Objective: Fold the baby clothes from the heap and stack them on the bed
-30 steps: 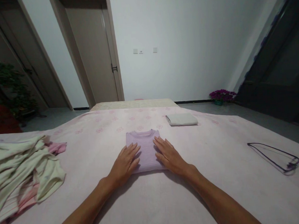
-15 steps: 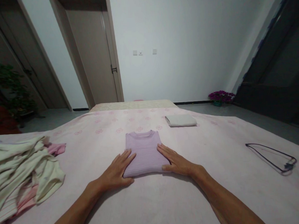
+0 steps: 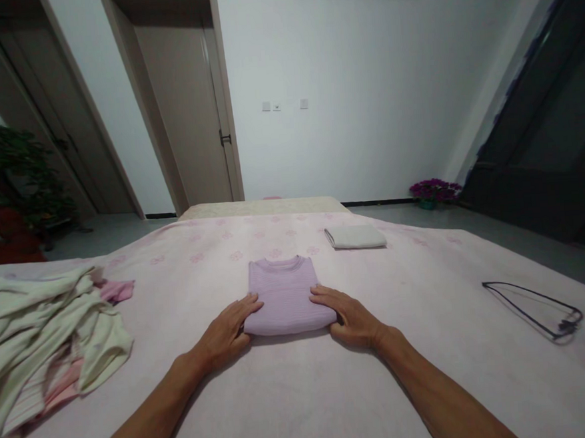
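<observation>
A lilac ribbed sweater (image 3: pixel 285 299), folded into a neat block with its round collar at the far side, lies on the pink bedsheet (image 3: pixel 290 399) in front of me. Around its near left corner my left hand (image 3: pixel 230 330) is closed, fingers on top and thumb at the front edge. On the opposite corner my right hand (image 3: pixel 350 316) grips the same way, its thumb tucked low by the edge. The sweater's near edge looks rounded and slightly raised; its underside is hidden.
To the left lies a loose heap of cream and pink clothes (image 3: pixel 55 342). A folded pale grey cloth (image 3: pixel 355 236) rests beyond the sweater to the right. A thin black-framed object with a cable (image 3: pixel 534 305) lies on the right side.
Both hands have gone from lying spread on the sweater to gripping its near corners, thumbs drawn in. The near edge has come up slightly. The view has shifted a little.
</observation>
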A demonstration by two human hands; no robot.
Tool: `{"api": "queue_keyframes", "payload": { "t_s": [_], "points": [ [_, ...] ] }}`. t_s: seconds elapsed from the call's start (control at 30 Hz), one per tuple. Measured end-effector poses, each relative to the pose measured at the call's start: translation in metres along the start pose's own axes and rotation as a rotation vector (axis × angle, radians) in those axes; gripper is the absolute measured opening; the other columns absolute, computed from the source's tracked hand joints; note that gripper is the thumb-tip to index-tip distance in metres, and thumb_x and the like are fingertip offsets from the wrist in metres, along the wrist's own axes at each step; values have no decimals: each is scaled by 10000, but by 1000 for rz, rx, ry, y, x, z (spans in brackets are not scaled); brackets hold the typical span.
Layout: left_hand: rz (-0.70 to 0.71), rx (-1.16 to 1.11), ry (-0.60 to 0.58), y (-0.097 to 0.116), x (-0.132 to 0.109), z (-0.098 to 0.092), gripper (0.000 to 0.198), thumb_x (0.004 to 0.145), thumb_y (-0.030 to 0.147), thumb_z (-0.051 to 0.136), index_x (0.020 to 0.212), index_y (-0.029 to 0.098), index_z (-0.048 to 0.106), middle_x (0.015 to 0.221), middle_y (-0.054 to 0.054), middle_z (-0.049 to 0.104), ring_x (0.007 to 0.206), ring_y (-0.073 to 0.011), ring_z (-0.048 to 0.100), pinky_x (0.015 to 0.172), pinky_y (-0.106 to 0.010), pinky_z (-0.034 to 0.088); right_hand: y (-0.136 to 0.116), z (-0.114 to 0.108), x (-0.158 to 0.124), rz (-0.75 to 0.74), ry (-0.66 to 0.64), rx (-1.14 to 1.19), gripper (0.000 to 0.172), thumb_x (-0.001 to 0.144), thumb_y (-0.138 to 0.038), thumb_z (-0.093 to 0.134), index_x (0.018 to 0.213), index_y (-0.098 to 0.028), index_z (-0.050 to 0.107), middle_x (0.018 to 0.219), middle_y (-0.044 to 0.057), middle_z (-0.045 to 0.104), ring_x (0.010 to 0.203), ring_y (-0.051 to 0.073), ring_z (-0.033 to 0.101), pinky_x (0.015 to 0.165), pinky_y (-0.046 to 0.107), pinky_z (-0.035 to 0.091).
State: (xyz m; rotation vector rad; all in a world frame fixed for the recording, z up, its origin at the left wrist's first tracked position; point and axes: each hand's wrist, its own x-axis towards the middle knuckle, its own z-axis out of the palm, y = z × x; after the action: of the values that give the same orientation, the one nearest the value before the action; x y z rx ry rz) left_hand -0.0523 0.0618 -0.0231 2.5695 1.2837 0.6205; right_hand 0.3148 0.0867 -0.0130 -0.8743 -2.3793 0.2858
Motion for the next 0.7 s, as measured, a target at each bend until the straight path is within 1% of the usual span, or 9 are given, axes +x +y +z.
{"api": "queue_keyframes", "payload": {
  "t_s": [0.07, 0.13, 0.2, 0.27, 0.33, 0.43, 0.57, 0.63, 0.7],
  "points": [
    [13, -21, 25, -1, 2, -1, 530, 936, 274, 481, 1466, 248, 472, 1571, -77, 417, 1445, -249, 394, 1215, -491, 289, 3, 0, 0, -25, 27, 20, 837, 629, -35, 516, 1436, -256, 530, 1511, 60, 493, 1412, 248, 432, 1190, 485, 344],
    [27, -34, 60, -1, 3, -2, 464, 967, 314, 455, 1421, 245, 527, 1537, -79, 468, 1426, -254, 424, 1208, -497, 299, 4, -1, 0, -45, 46, 57, 747, 690, -63, 543, 1413, -252, 552, 1476, 71, 533, 1399, 258, 451, 1180, 502, 351],
    [50, -52, 94, 0, 3, -2, 428, 981, 328, 440, 1380, 242, 569, 1484, -79, 534, 1396, -259, 466, 1210, -502, 292, 2, -4, 0, -38, 62, 98, 640, 740, -94, 559, 1362, -239, 597, 1402, 84, 603, 1348, 268, 511, 1162, 507, 373],
    [69, -88, 127, 3, 2, -2, 412, 999, 338, 413, 1356, 235, 591, 1420, -78, 598, 1351, -250, 520, 1202, -471, 319, -2, -7, 0, 8, 65, 130, 556, 770, -114, 562, 1308, -230, 641, 1329, 90, 657, 1275, 273, 579, 1131, 489, 414],
    [67, -123, 143, 5, -1, -2, 405, 1014, 345, 394, 1342, 229, 600, 1366, -76, 641, 1293, -232, 574, 1159, -408, 397, -7, -10, 1, 59, 34, 153, 510, 792, -132, 571, 1283, -232, 661, 1302, 86, 674, 1224, 269, 617, 1095, 459, 456],
    [89, -118, 109, 6, -3, -4, 375, 1009, 347, 432, 1325, 242, 605, 1338, -73, 659, 1251, -218, 606, 1094, -359, 468, -11, -10, 2, 21, -31, 158, 554, 760, -142, 635, 1305, -245, 644, 1322, 75, 663, 1241, 264, 606, 1093, 441, 465],
    [216, -55, 34, 6, -3, -8, 473, 924, 331, 604, 1388, 263, 543, 1410, -85, 602, 1314, -234, 550, 1121, -395, 445, -6, -5, 1, -135, -32, 133, 706, 708, -119, 695, 1389, -252, 562, 1395, 92, 607, 1319, 257, 541, 1121, 450, 440],
    [230, -36, 39, 6, -2, -8, 521, 896, 287, 631, 1405, 268, 523, 1430, -92, 582, 1325, -231, 538, 1116, -396, 452, -3, -2, 1, -161, -15, 136, 718, 723, -105, 687, 1407, -262, 535, 1404, 96, 597, 1325, 248, 535, 1119, 456, 440],
    [208, -33, 79, 6, 0, -5, 495, 895, 251, 615, 1384, 270, 541, 1411, -93, 597, 1303, -224, 558, 1100, -392, 468, 0, 0, 1, -177, -5, 139, 718, 732, -103, 687, 1411, -268, 524, 1404, 102, 595, 1322, 250, 536, 1117, 470, 437]
  ]
}}
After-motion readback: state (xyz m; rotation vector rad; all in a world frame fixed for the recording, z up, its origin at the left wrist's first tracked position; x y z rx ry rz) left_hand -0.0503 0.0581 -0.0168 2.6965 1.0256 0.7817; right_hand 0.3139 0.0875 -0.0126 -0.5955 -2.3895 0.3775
